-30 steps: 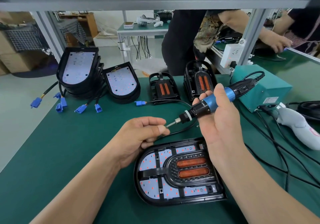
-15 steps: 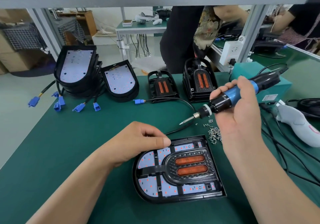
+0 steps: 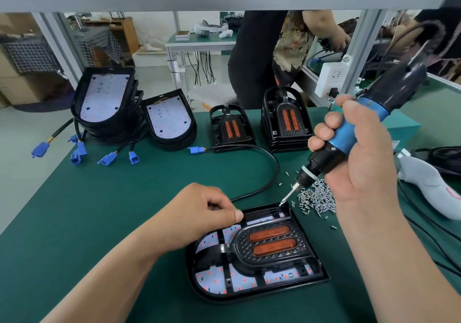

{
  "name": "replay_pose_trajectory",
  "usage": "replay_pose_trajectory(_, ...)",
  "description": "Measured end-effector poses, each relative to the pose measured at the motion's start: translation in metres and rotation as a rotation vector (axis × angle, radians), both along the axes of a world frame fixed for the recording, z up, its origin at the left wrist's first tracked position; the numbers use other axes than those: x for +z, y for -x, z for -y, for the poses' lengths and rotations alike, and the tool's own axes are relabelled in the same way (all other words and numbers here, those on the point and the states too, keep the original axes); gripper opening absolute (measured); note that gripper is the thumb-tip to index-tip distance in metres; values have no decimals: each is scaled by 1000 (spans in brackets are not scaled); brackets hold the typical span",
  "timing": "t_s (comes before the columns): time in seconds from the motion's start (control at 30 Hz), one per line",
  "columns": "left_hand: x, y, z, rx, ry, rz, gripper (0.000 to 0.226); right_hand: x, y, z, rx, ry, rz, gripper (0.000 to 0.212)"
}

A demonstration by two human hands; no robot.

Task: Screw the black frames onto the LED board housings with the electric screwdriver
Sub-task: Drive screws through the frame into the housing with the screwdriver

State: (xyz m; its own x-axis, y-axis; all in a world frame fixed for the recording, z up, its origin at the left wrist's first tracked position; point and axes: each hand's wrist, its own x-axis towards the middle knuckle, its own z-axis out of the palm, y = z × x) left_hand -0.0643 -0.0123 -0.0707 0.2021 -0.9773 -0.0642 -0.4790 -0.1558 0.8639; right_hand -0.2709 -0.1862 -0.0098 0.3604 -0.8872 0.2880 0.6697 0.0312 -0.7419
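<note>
on a green-matted worktop [image 3: 99,223], a black d-shaped led board housing [image 3: 249,295] lay near the person, a black plastic frame with two orange lenses [image 3: 272,245] seated in it. the right hand [image 3: 361,173] had its grip clamped round a blue-and-black electric screwdriver [image 3: 349,135], whose bit met the housing's far corner beside a heap of small silver screws [image 3: 316,199]. the left hand [image 3: 199,218] rested curled on the far rim; whether its grip pinched anything could not be told. this looked like the corner-screw step, and the next move called for a squarely seated bit.
</note>
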Motion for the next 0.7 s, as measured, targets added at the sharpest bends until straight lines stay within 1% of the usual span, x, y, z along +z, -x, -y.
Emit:
replay_pose_trajectory(0.3,-1,1,0,4,1,-9,20,1,-3,-6,60,64,-90,10)
replay_pose_trajectory(0.53,0,2,0,15,2,-6,30,-1,-7,-10,89,92,-98,11)
replay_pose_trajectory(0.7,0,3,0,24,-4,4,31,-1,-8,-12,100,116,-111,17)
